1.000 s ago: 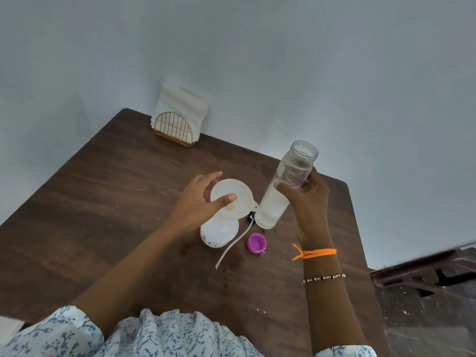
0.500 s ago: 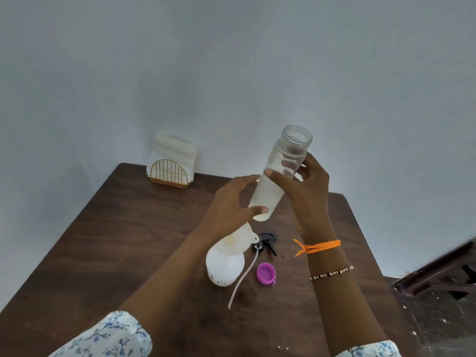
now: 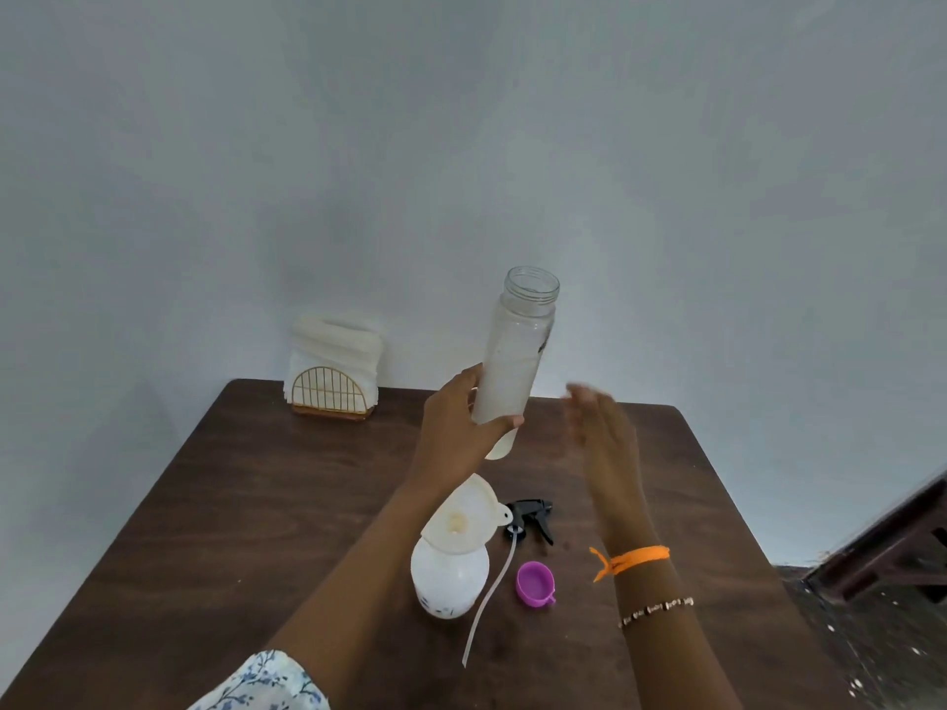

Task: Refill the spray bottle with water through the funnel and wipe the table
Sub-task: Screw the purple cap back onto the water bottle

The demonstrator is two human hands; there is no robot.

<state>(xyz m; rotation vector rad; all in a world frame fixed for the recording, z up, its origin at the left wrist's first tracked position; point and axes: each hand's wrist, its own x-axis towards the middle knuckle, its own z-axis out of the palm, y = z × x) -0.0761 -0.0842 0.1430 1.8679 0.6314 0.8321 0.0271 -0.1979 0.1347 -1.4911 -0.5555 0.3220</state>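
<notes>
My left hand (image 3: 456, 433) grips the lower part of a clear water bottle (image 3: 517, 361), uncapped and held nearly upright above the table. My right hand (image 3: 602, 427) is off the bottle, blurred, with its fingers apart, just right of it. Below stands the white spray bottle (image 3: 448, 576) with a pale funnel (image 3: 464, 517) seated in its neck. The black spray trigger head (image 3: 533, 515) with its white tube (image 3: 487, 602) lies beside it on the brown table (image 3: 230, 530). A purple cap (image 3: 535, 584) lies open side up to the right.
A gold wire holder with white napkins (image 3: 333, 376) stands at the table's far left edge against the grey wall. A dark piece of furniture (image 3: 891, 550) shows at the right over a speckled floor.
The water bottle passed from my right hand to my left and rose higher. My right hand let go and moved off to the right. The camera tilted upward.
</notes>
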